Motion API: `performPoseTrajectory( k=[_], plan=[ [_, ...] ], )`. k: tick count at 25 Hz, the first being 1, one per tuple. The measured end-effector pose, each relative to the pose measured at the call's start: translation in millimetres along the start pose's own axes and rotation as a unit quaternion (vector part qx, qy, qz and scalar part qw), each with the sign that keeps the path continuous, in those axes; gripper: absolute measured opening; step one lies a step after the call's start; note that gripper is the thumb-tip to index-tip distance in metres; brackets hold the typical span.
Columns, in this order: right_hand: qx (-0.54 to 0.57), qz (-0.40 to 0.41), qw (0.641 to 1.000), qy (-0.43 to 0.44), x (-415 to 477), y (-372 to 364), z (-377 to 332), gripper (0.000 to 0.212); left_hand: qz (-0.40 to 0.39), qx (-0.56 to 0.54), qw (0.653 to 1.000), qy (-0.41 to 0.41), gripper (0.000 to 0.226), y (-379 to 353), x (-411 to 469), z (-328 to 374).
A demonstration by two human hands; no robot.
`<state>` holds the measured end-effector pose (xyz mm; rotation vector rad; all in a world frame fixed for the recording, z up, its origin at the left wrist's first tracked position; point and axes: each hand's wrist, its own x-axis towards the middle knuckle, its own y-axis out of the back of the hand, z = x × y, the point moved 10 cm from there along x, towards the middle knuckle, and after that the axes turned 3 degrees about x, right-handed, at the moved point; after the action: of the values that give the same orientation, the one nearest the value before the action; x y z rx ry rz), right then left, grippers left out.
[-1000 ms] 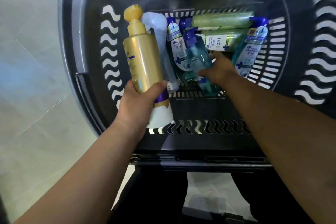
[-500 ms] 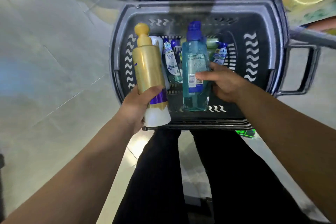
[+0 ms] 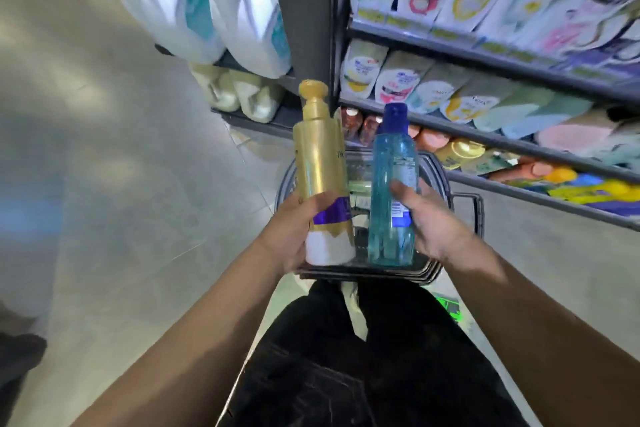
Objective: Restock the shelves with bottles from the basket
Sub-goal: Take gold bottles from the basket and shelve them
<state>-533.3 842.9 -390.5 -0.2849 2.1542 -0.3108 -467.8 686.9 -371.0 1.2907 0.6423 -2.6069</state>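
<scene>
My left hand (image 3: 289, 234) grips a tall gold pump bottle (image 3: 322, 166) with a purple band and white base, held upright. My right hand (image 3: 427, 218) grips a clear blue bottle (image 3: 393, 191) with a dark blue cap, also upright, right beside the gold one. Both bottles are raised above the dark plastic basket (image 3: 440, 177) on the floor, which they mostly hide. The shelves (image 3: 485, 55) rise just beyond and to the right, filled with pouches and bottles.
Large white jugs (image 3: 214, 7) stand on a shelf unit at upper left, with cream jugs (image 3: 242, 94) below. A dark upright post (image 3: 304, 10) divides the units. Grey tiled floor (image 3: 121, 166) spreads to the left. My dark trousers (image 3: 363, 357) fill the bottom.
My right hand lifted the blue bottle out of the basket. Both bottles rose together, and my view tilted up from the basket to the shelves.
</scene>
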Motion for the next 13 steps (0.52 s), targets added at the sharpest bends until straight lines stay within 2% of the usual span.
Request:
performPoseTrajectory(
  k=[2,3,5,7,8,9,11,13],
  plan=[
    [0.025,0.031,0.999,0.037,-33.3,-13.0,-22.9,0.047,-0.035,-0.002,0.999,-0.038,0.044,-13.1,-28.6,31.0],
    [0.037,0.037,0.998,0.046,-46.5,-16.9,-31.1,0.042,-0.052,-0.003,0.997,-0.056,0.046,-19.1,-39.5,44.0],
    [0.054,0.022,0.997,0.058,-69.9,-28.2,-48.4,0.053,-0.081,-0.007,0.993,-0.082,0.055,-29.4,-58.4,66.4],
    [0.071,-0.017,0.995,0.068,-86.6,-40.8,-65.3,0.089,-0.106,-0.01,0.99,-0.098,0.068,-40.8,-73.8,85.3],
    [0.085,-0.035,0.993,0.072,-92.8,-46.5,-73.5,0.099,-0.11,-0.01,0.988,-0.108,0.063,-45.7,-78.4,94.3],
    [0.106,-0.049,0.99,0.081,-98.3,-50.9,-83.0,0.098,-0.112,-0.01,0.987,-0.118,0.056,-50.8,-83.1,103.4],
    [0.146,-0.076,0.982,0.097,-109.1,-58.6,-101.9,0.082,-0.114,-0.008,0.985,-0.129,0.045,-64.2,-90.9,118.3],
    [0.171,-0.1,0.974,0.112,-118.1,-66.1,-121.0,0.071,-0.111,-0.007,0.983,-0.146,0.047,-74.6,-93.7,130.4]
  ],
)
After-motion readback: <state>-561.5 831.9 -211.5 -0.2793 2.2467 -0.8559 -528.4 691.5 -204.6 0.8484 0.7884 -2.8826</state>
